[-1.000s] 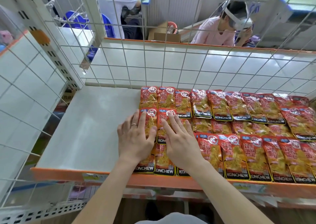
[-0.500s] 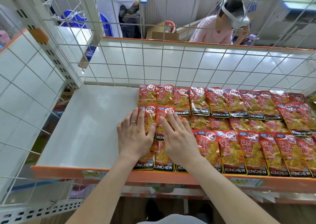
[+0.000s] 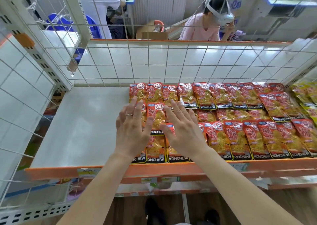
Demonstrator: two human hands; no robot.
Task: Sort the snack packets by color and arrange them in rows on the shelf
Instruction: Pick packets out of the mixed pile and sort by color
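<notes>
While spread palms-down over the shelf [image 3: 82,125]: L hand [image 3: 132,132] and R hand [image 3: 183,132] side by side, thumbs near each other, fingers straight and splayed, both released, gripping nothing. Cannot tell whether touching the packs below or just above them. On a L-hand finger, ring [image 3: 129,115].

Under and between both hands, left end of the red snack packets [image 3: 240,133], marked KONCHEW, laid in three overlapping rows:
- back row just beyond the fingertips, against the wire mesh [image 3: 154,61]
- middle row under the fingers
- front row under the wrists, at the orange shelf edge [image 3: 171,170]

All three rows running off to the R of the R hand. Far R, well apart from the hands, yellow-green packets [image 3: 307,94] just beside the red ones. L of the L hand, bare white shelf top.

Beyond the mesh, past the fingertips: person in pink top [image 3: 204,29] w/ white headset [image 3: 221,13], cardboard box [image 3: 154,35] nearby, second person in white [image 3: 101,1] further L.
</notes>
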